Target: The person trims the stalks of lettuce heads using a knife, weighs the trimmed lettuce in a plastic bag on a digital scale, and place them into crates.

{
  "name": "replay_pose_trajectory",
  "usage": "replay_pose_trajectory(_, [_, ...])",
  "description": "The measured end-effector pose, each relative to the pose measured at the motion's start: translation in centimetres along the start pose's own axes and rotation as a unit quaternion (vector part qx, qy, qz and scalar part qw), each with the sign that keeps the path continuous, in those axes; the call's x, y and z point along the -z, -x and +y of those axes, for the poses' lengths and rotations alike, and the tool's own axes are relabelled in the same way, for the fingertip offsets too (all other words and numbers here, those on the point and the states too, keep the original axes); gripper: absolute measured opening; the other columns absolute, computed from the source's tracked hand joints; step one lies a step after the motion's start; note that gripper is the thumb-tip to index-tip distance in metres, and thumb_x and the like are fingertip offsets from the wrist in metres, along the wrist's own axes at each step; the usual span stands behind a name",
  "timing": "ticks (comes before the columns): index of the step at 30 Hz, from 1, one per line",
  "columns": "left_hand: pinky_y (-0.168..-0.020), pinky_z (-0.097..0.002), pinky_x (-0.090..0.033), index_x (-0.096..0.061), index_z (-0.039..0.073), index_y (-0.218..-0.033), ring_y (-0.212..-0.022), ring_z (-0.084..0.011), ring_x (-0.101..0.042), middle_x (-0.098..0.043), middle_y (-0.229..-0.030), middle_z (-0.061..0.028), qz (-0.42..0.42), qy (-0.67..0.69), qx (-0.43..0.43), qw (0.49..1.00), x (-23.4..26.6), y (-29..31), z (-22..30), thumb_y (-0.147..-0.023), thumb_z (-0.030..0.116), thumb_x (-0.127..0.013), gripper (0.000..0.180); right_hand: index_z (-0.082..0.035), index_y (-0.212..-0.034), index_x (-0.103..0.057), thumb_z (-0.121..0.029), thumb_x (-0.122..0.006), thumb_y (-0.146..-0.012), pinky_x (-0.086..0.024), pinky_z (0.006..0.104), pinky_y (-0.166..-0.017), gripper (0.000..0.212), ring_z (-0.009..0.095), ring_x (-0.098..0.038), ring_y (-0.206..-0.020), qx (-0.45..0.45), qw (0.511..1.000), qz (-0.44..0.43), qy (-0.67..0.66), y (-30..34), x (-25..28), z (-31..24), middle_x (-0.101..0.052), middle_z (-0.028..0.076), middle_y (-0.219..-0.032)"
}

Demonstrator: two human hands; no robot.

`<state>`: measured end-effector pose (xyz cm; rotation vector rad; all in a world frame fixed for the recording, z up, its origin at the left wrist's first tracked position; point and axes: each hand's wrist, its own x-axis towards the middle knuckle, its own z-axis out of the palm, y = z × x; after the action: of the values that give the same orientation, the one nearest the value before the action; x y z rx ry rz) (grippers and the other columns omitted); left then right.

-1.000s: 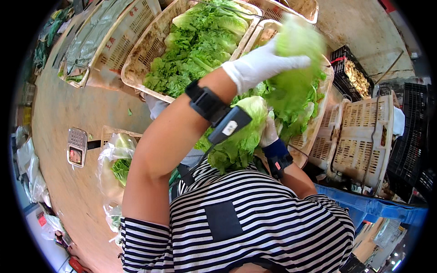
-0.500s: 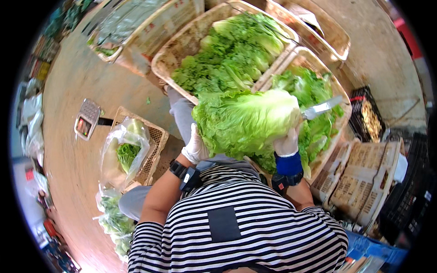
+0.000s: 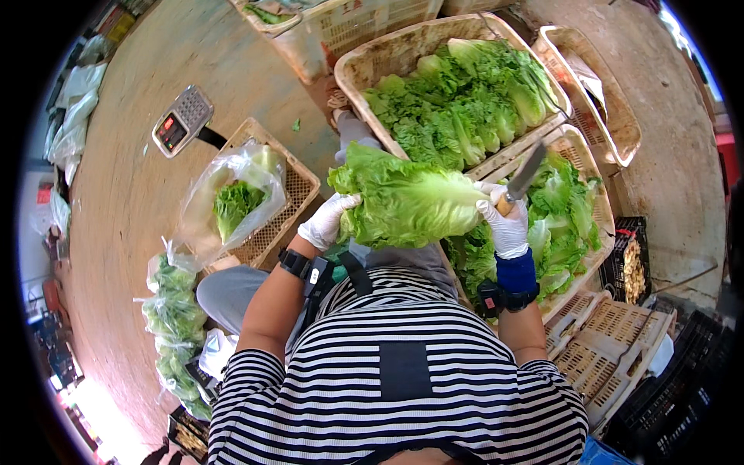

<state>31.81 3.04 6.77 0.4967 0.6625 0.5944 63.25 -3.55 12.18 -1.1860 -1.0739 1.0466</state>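
Note:
A large head of lettuce (image 3: 418,203) lies sideways in the air before my chest, leafy end to the left and pale base to the right. My left hand (image 3: 328,220), in a white glove, grips its leafy end. The gloved right hand (image 3: 508,226) is closed round the wooden handle of a knife (image 3: 527,172), its blade pointing up and away. Fingers of that hand also touch the lettuce base. Below and right of the lettuce, a crate (image 3: 603,203) holds loose lettuce leaves (image 3: 554,240).
A crate (image 3: 353,74) of lettuce heads stands ahead, with another crate (image 3: 620,116) at its right. To the left are a low basket (image 3: 298,190) with an open plastic bag (image 3: 198,205) of lettuce and a digital scale (image 3: 183,120). Bagged greens (image 3: 174,325) line the floor.
The lettuce has turned and now shows narrower, its base still at my right hand. The knife blade has swung from pointing right to pointing up. My view has shifted left.

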Motion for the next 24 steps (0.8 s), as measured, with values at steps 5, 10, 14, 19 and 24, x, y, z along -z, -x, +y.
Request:
replay_pose_trajectory(5, [-0.088, -0.0312, -0.045, -0.047, 0.0, -0.123, -0.1, -0.0188, -0.057, -0.058, -0.113, -0.0089, 0.004, 0.013, -0.03, 0.999, 1.0, 0.8, -0.6, -0.087, 0.022, -0.056, 0.043, -0.009, -0.081, -0.046, -0.006, -0.063, -0.082, -0.048, 0.0257, -0.071, 0.018, 0.012, -0.057, -0.079, -0.114, 0.969, 0.172, -0.135, 0.7, -1.5, 4.0, -0.056, 0.002, -0.077])
replay_pose_trajectory(10, [-0.086, -0.0318, -0.048, -0.047, 0.001, -0.122, -0.099, -0.0188, -0.058, -0.057, -0.115, -0.0095, 0.023, 0.069, -0.002, 0.997, 5.0, 0.8, -2.9, -0.088, 0.022, -0.054, 0.041, -0.013, -0.085, -0.05, -0.013, -0.061, -0.085, -0.044, 0.0221, -0.049, 0.011, 0.01, -0.052, -0.062, -0.1, 0.851, 0.438, -0.271, 1.2, 0.3, 2.5, -0.05, -0.002, -0.075])
replay_pose_trajectory(14, [-0.084, -0.034, -0.05, -0.047, 0.003, -0.122, -0.099, -0.0198, -0.059, -0.058, -0.113, -0.0097, 0.065, 0.138, 0.013, 0.988, 5.4, 1.3, -3.5, -0.089, 0.025, -0.053, 0.039, -0.006, -0.102, -0.05, -0.019, -0.06, -0.086, -0.048, 0.0239, -0.055, 0.023, 0.01, -0.055, -0.067, -0.118, 0.882, 0.456, 0.018, 5.6, 10.7, 8.4, -0.055, 0.002, -0.08])
replay_pose_trajectory(19, [-0.084, -0.0352, -0.051, -0.046, 0.003, -0.122, -0.099, -0.0209, -0.059, -0.057, -0.113, -0.0102, 0.048, 0.193, 0.023, 0.98, 6.2, 1.1, -3.8, -0.09, 0.025, -0.052, 0.039, -0.004, -0.113, -0.044, -0.017, -0.056, -0.086, -0.045, 0.0234, -0.051, 0.032, 0.009, -0.056, -0.069, -0.257, 0.902, 0.319, 0.137, 4.1, 4.6, 9.1, -0.058, 0.008, -0.089])
replay_pose_trajectory(24, [-0.086, -0.0361, -0.05, -0.044, 0.002, -0.123, -0.101, -0.0219, -0.058, -0.056, -0.115, -0.0112, 0.055, 0.199, 0.019, 0.978, 5.7, 1.1, -3.6, -0.09, 0.028, -0.053, 0.043, 0.0, -0.106, -0.055, -0.02, -0.054, -0.075, -0.041, 0.0437, -0.087, 0.037, 0.039, -0.053, -0.095, -0.217, 0.825, 0.209, 0.479, 0.9, 1.3, 14.4, -0.056, 0.025, -0.1])
